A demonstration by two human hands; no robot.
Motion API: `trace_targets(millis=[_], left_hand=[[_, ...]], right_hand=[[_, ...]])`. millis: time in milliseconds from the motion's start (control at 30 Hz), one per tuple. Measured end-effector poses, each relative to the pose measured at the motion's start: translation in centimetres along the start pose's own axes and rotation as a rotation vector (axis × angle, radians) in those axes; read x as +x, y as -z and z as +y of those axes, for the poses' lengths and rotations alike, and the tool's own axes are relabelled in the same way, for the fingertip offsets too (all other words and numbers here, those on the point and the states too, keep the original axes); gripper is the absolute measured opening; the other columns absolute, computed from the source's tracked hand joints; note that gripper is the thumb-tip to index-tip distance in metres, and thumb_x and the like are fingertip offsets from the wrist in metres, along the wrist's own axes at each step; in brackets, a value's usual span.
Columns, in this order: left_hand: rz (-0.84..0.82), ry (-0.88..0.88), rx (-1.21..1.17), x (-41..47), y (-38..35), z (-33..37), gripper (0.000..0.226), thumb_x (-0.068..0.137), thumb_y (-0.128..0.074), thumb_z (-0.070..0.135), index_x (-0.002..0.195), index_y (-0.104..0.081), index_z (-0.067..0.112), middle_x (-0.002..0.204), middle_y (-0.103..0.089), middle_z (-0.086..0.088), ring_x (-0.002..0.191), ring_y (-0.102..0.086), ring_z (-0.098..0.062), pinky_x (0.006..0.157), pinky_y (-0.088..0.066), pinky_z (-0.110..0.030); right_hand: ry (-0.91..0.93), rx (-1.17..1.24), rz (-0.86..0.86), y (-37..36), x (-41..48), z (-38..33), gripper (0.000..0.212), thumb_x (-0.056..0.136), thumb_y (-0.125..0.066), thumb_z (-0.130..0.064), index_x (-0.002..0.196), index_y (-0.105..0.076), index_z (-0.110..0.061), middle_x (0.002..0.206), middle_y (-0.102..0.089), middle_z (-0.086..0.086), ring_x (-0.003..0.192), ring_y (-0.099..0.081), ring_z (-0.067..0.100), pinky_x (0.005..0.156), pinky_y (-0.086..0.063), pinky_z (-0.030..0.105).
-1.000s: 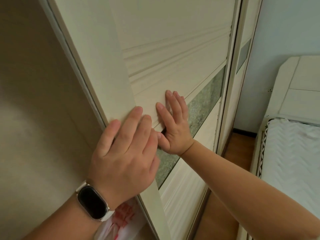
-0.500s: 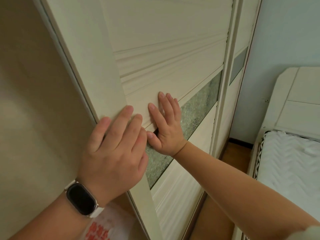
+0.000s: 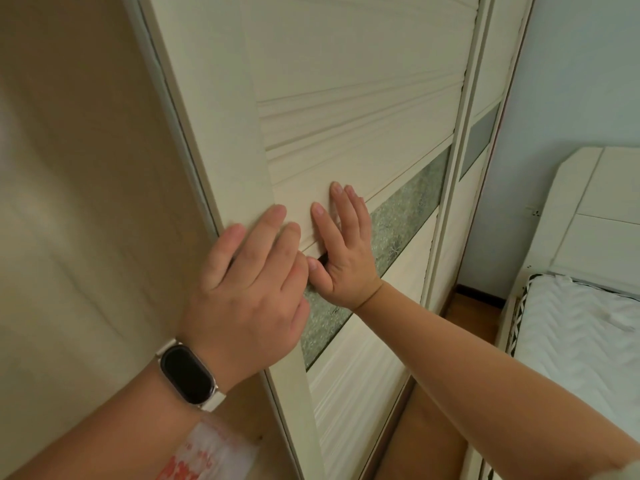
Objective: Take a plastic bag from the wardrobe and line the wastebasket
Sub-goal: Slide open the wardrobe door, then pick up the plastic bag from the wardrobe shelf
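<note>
Bedroom shot. The open wardrobe (image 3: 86,202) fills the left of frame, and a white plastic bag (image 3: 207,455) with red print sits inside it at the bottom, under the left wrist. The left hand (image 3: 249,289), smartwatch (image 3: 187,374) on, lies flat on the sliding door (image 3: 346,98) edge. The right hand (image 3: 343,251) is flat on the panel, gripping nothing. Bed (image 3: 571,341) far right. Same hand pose as half a second ago, but the door edge is slightly further right.

Cream wardrobe door (image 3: 346,64), grooved, with a mottled green band (image 3: 398,223) across it. Black-faced watch (image 3: 187,374), white strap. Lower left, a white plastic bag (image 3: 204,455) printed red. Far right, a white chevron-patterned mattress (image 3: 581,334).
</note>
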State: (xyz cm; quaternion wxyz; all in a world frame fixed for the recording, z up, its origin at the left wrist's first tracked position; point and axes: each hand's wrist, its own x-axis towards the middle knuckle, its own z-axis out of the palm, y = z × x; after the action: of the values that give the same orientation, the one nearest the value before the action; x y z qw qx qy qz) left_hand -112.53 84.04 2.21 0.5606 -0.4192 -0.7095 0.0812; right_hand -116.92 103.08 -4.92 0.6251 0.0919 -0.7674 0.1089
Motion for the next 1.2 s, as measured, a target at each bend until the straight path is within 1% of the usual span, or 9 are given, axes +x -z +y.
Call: trace_targets(millis=[133, 267, 367, 433, 600, 767, 933, 1033, 1200], left_hand=[[-0.017, -0.008, -0.055, 0.3, 0.6, 0.1, 0.026, 0.089, -0.049, 0.029, 0.099, -0.067, 0.014, 0.123, -0.066, -0.008, 0.133, -0.045, -0.028, 0.115, -0.017, -0.042], [0.032, -0.046, -0.209, -1.1, 1.8, -0.5, 0.032, 0.088, -0.052, 0.027, 0.112, -0.068, 0.012, 0.129, -0.063, -0.010, 0.128, -0.052, -0.032, 0.112, -0.028, -0.048], [0.064, -0.041, -0.260, -3.6, 2.4, -1.5, 0.037, 0.086, -0.056, 0.030, 0.117, -0.067, 0.013, 0.135, -0.060, -0.009, 0.127, -0.054, -0.032, 0.109, -0.032, -0.052], [0.043, -0.023, -0.300, -5.7, 2.6, -2.2, 0.038, 0.087, -0.057, 0.031, 0.119, -0.066, 0.014, 0.137, -0.058, -0.010, 0.127, -0.053, -0.032, 0.108, -0.034, -0.053], [-0.155, 0.065, -0.427, -12.1, 3.0, -4.2, 0.044, 0.088, -0.056, 0.034, 0.125, -0.062, 0.012, 0.139, -0.056, -0.012, 0.130, -0.050, -0.034, 0.107, -0.037, -0.054], [-0.400, 0.186, -0.538, -19.3, 3.9, -5.9, 0.044, 0.089, -0.053, 0.038, 0.125, -0.062, 0.013, 0.137, -0.056, -0.011, 0.129, -0.049, -0.033, 0.104, -0.040, -0.052], [-0.550, 0.323, -0.537, -26.5, 5.3, -7.5, 0.046, 0.088, -0.051, 0.042, 0.125, -0.060, 0.016, 0.136, -0.057, -0.007, 0.127, -0.050, -0.030, 0.102, -0.041, -0.048], [-0.648, 0.433, -0.514, -30.8, 5.9, -8.5, 0.045, 0.086, -0.050, 0.043, 0.122, -0.060, 0.018, 0.134, -0.057, -0.005, 0.125, -0.050, -0.029, 0.101, -0.041, -0.048], [-0.775, 0.556, -0.470, -37.5, 5.8, -9.2, 0.040, 0.082, -0.057, 0.041, 0.116, -0.060, 0.019, 0.128, -0.059, -0.004, 0.119, -0.051, -0.031, 0.095, -0.043, -0.045]], right_hand=[[-0.039, -0.018, -0.064, 1.2, 0.0, -0.4, 0.060, 0.100, -0.027, -0.054, 0.143, -0.037, -0.014, 0.152, -0.032, 0.022, 0.141, -0.031, 0.042, 0.106, -0.034, 0.063], [-0.115, -0.027, -0.141, 3.6, -0.2, -2.1, 0.054, 0.101, -0.035, -0.047, 0.143, -0.039, -0.013, 0.150, -0.038, 0.023, 0.139, -0.037, 0.039, 0.108, -0.034, 0.058], [-0.072, -0.042, -0.210, 5.5, -1.2, -4.1, 0.052, 0.100, -0.040, -0.045, 0.144, -0.036, -0.016, 0.148, -0.042, 0.021, 0.138, -0.040, 0.036, 0.108, -0.035, 0.056], [-0.039, -0.055, -0.249, 6.8, -1.8, -5.8, 0.052, 0.099, -0.043, -0.043, 0.142, -0.038, -0.015, 0.146, -0.046, 0.020, 0.135, -0.044, 0.036, 0.106, -0.038, 0.054], [0.065, -0.068, -0.372, 8.7, -3.2, -11.8, 0.051, 0.093, -0.053, -0.037, 0.138, -0.045, -0.013, 0.137, -0.055, 0.018, 0.124, -0.053, 0.033, 0.096, -0.045, 0.048], [0.142, -0.067, -0.542, 8.0, -5.0, -18.5, 0.050, 0.095, -0.052, -0.043, 0.136, -0.051, -0.015, 0.133, -0.057, 0.017, 0.119, -0.055, 0.034, 0.095, -0.046, 0.044], [0.185, -0.023, -0.779, 4.4, -7.0, -24.0, 0.051, 0.094, -0.052, -0.046, 0.136, -0.055, -0.017, 0.138, -0.054, 0.011, 0.122, -0.053, 0.032, 0.099, -0.044, 0.045], [0.217, 0.024, -0.872, 1.6, -8.7, -26.3, 0.053, 0.094, -0.049, -0.048, 0.138, -0.052, -0.019, 0.140, -0.052, 0.008, 0.123, -0.053, 0.030, 0.099, -0.042, 0.044], [0.247, 0.112, -0.977, -2.9, -11.9, -28.9, 0.052, 0.093, -0.043, -0.052, 0.133, -0.049, -0.019, 0.135, -0.057, 0.010, 0.118, -0.055, 0.031, 0.095, -0.046, 0.043]])
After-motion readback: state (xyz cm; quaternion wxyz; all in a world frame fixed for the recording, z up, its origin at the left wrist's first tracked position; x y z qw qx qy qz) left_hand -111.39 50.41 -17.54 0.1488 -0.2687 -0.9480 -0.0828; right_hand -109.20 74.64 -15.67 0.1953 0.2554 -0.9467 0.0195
